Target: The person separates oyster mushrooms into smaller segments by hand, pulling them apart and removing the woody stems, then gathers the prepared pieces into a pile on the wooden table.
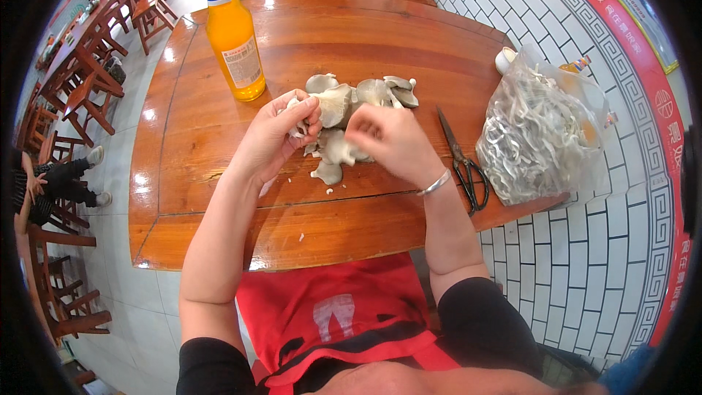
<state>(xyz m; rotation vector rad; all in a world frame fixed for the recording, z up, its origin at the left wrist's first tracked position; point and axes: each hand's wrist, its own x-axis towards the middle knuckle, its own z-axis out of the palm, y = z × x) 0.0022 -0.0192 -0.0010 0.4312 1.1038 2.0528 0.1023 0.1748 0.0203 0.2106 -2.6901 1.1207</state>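
Observation:
Before me on the wooden table [351, 27] lies a loose pile of grey oyster mushrooms [333, 105]. My left hand [269, 131], at the left side of the pile, pinches pale mushroom pieces [299, 127] between thumb and fingers. Blurred by motion, my right hand [397, 140] hovers over the pile's right part with its fingers curled; whether anything is in them cannot be made out. Black-handled scissors [463, 167] rest to the right of that hand. Further right, a clear plastic bag [540, 142] bulges with torn mushroom strips.
A bottle of orange drink [236, 49] stands upright behind my left hand. Beyond the bag are a white cup [504, 59] and another bottle [576, 65], partly hidden. A tiled wall [554, 258] borders the right side. Wooden stools [90, 99] and a seated person [57, 181] are at left.

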